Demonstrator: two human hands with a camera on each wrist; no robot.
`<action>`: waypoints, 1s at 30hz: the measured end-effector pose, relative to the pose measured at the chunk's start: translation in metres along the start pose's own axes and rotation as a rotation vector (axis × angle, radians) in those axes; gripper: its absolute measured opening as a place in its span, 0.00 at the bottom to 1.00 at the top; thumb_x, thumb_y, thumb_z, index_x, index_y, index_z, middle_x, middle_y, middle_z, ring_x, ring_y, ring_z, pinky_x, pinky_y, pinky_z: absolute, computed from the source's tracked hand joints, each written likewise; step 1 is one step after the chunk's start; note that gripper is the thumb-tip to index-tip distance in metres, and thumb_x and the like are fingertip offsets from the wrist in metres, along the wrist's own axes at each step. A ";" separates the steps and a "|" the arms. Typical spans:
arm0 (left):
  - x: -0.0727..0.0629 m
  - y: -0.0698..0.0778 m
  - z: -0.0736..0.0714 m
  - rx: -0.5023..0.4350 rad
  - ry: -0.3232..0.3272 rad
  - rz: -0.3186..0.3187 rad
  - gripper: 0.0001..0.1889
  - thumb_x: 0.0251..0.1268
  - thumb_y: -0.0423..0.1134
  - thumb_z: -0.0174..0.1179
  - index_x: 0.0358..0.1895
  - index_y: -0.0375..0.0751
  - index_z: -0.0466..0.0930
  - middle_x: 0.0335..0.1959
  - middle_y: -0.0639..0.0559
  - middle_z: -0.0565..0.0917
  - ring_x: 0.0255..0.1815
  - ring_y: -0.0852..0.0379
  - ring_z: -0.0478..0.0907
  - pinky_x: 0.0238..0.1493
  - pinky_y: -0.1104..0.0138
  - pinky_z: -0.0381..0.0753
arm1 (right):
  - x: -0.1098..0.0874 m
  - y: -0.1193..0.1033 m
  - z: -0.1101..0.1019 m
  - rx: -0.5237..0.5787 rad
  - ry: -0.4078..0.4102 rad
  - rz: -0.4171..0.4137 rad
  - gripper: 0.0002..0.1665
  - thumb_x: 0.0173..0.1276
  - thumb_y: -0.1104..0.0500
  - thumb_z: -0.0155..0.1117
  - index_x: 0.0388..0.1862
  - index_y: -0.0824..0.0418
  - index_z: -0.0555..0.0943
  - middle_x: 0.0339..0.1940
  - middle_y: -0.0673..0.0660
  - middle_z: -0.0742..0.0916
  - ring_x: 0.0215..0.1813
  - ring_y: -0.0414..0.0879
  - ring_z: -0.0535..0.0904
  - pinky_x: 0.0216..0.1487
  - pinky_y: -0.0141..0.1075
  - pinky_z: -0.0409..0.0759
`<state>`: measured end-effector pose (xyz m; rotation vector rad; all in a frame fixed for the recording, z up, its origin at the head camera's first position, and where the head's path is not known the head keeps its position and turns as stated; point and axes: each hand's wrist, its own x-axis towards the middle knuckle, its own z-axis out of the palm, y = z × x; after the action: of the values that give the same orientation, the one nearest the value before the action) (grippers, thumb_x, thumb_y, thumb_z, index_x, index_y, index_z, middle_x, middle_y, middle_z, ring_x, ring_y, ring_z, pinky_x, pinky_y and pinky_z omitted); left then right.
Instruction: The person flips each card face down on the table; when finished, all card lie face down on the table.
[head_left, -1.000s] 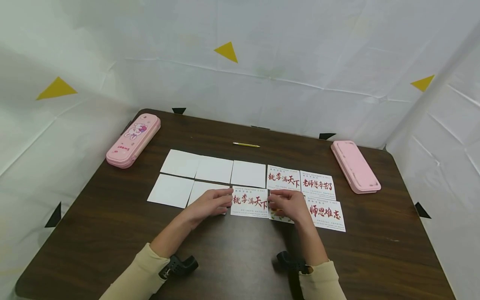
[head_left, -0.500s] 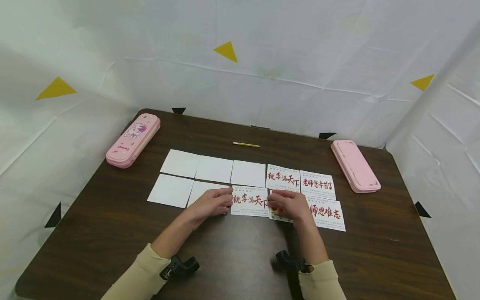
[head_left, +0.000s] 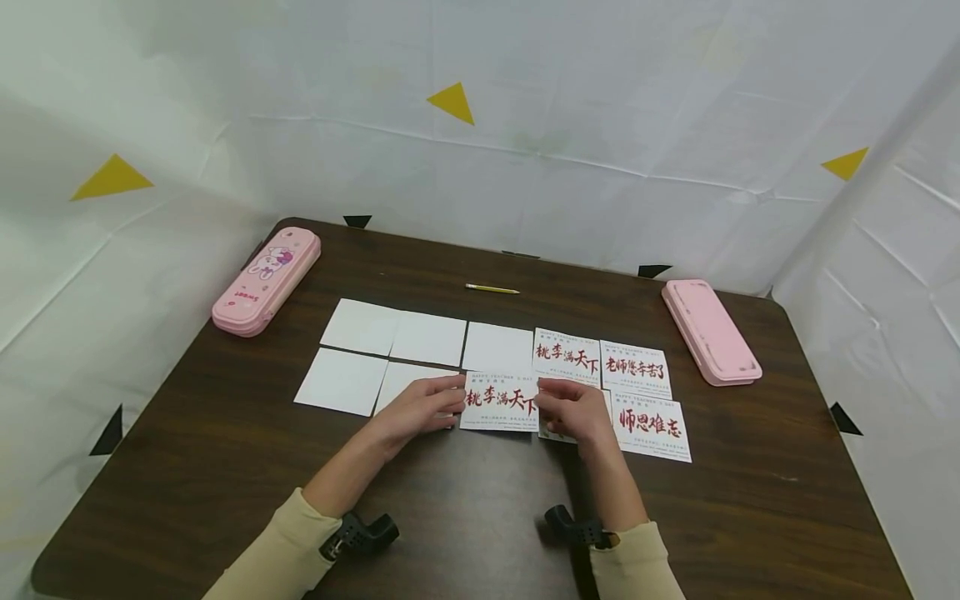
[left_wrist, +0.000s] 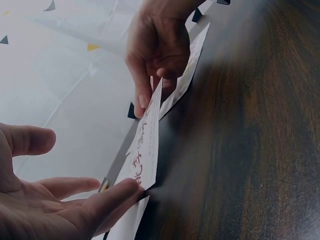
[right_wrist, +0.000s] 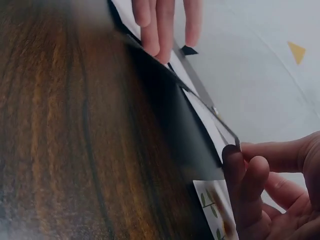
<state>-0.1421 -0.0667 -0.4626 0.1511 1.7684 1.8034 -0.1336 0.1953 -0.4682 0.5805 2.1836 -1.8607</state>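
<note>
A white greeting card (head_left: 498, 402) with red calligraphy lies between the two hands, its right side tilted up off the table. My right hand (head_left: 577, 410) pinches that raised edge between thumb and fingers, as the right wrist view shows on the card (right_wrist: 180, 84). At the opposite edge, my left hand (head_left: 423, 406) touches the card with extended fingers, its thumb held apart in the left wrist view. A card with a leafy print (right_wrist: 212, 205) lies beneath my right hand, partly hidden. Beside it is another red-lettered card (head_left: 652, 423). My left hand partly covers a blank card (head_left: 397, 382).
Two rows of cards run across the dark wooden table (head_left: 480, 517), with blank cards (head_left: 360, 327) at left and lettered cards (head_left: 566, 354) at right. Behind them lies a yellow pencil (head_left: 492, 289). Pink pencil cases stand at far left (head_left: 266, 282) and right (head_left: 711, 333).
My right hand has taken hold of the middle card's right edge and raised it, shifting slightly left. My left hand has stayed almost still at the left edge.
</note>
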 end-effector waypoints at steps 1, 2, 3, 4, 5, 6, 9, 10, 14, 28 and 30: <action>0.000 0.000 0.000 -0.003 0.003 -0.004 0.31 0.74 0.42 0.55 0.72 0.29 0.61 0.69 0.34 0.69 0.66 0.42 0.71 0.62 0.55 0.73 | -0.001 0.000 0.000 0.001 0.007 0.001 0.21 0.61 0.65 0.71 0.55 0.67 0.83 0.36 0.56 0.88 0.25 0.42 0.78 0.25 0.30 0.78; 0.000 0.000 0.000 -0.006 0.006 -0.007 0.30 0.74 0.42 0.55 0.72 0.29 0.61 0.68 0.34 0.69 0.66 0.42 0.71 0.61 0.55 0.73 | -0.001 0.000 0.000 0.001 0.010 0.001 0.21 0.61 0.65 0.71 0.55 0.67 0.83 0.35 0.56 0.88 0.25 0.42 0.78 0.25 0.30 0.78; 0.001 0.000 0.000 -0.008 0.009 -0.010 0.30 0.74 0.41 0.55 0.72 0.29 0.61 0.68 0.34 0.70 0.65 0.43 0.72 0.60 0.55 0.74 | -0.001 0.000 0.000 0.003 0.015 0.003 0.21 0.61 0.65 0.71 0.54 0.67 0.83 0.34 0.56 0.89 0.25 0.42 0.79 0.24 0.30 0.78; 0.001 0.000 0.000 -0.006 0.012 -0.008 0.30 0.74 0.40 0.54 0.72 0.29 0.61 0.68 0.34 0.70 0.64 0.43 0.73 0.60 0.55 0.75 | -0.001 0.000 0.000 0.006 0.017 0.003 0.21 0.61 0.65 0.71 0.54 0.67 0.83 0.33 0.56 0.88 0.25 0.42 0.79 0.24 0.30 0.78; 0.001 0.000 0.000 -0.010 0.017 -0.011 0.29 0.74 0.40 0.53 0.72 0.29 0.61 0.67 0.33 0.70 0.63 0.43 0.73 0.59 0.54 0.76 | -0.001 0.000 0.000 0.013 0.017 0.008 0.21 0.61 0.65 0.71 0.54 0.67 0.83 0.33 0.55 0.88 0.25 0.42 0.79 0.25 0.30 0.79; 0.000 0.000 0.001 -0.009 0.023 -0.010 0.29 0.75 0.39 0.53 0.72 0.28 0.61 0.67 0.33 0.70 0.63 0.43 0.74 0.58 0.54 0.77 | -0.001 0.000 0.000 0.018 0.014 0.012 0.21 0.61 0.65 0.71 0.54 0.68 0.83 0.32 0.55 0.88 0.25 0.42 0.80 0.25 0.29 0.79; -0.003 0.001 0.002 -0.004 0.049 0.003 0.28 0.74 0.39 0.54 0.71 0.29 0.63 0.66 0.33 0.71 0.61 0.43 0.75 0.55 0.55 0.79 | -0.001 0.000 -0.001 0.048 0.000 0.027 0.21 0.62 0.65 0.70 0.54 0.69 0.83 0.32 0.54 0.88 0.27 0.41 0.81 0.26 0.29 0.81; -0.004 0.001 0.003 -0.004 0.057 0.017 0.28 0.74 0.39 0.54 0.71 0.29 0.64 0.66 0.33 0.71 0.60 0.43 0.75 0.54 0.56 0.80 | -0.001 0.000 -0.002 0.064 -0.005 0.031 0.21 0.62 0.65 0.70 0.54 0.69 0.83 0.33 0.55 0.88 0.27 0.41 0.82 0.27 0.30 0.81; -0.008 0.003 0.005 -0.036 0.097 0.085 0.25 0.74 0.38 0.53 0.69 0.30 0.67 0.65 0.34 0.73 0.62 0.42 0.74 0.55 0.56 0.79 | -0.002 0.000 -0.004 0.135 -0.021 0.019 0.20 0.66 0.66 0.66 0.56 0.71 0.81 0.37 0.57 0.89 0.30 0.41 0.84 0.30 0.31 0.83; -0.017 0.004 0.014 0.231 0.230 0.323 0.22 0.73 0.37 0.54 0.68 0.40 0.72 0.66 0.46 0.74 0.66 0.48 0.72 0.66 0.48 0.67 | -0.006 -0.001 0.001 0.040 0.053 -0.126 0.19 0.63 0.60 0.72 0.49 0.70 0.85 0.40 0.56 0.88 0.40 0.43 0.84 0.41 0.40 0.85; -0.018 0.004 0.015 0.253 0.232 0.301 0.23 0.73 0.38 0.55 0.68 0.40 0.72 0.66 0.46 0.74 0.66 0.47 0.72 0.65 0.46 0.67 | -0.007 0.002 0.003 0.012 0.074 -0.135 0.18 0.61 0.60 0.74 0.47 0.69 0.86 0.39 0.57 0.88 0.36 0.44 0.85 0.38 0.39 0.86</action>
<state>-0.1217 -0.0621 -0.4512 0.3377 2.2380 1.8534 -0.1268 0.1912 -0.4673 0.5239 2.3140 -1.9498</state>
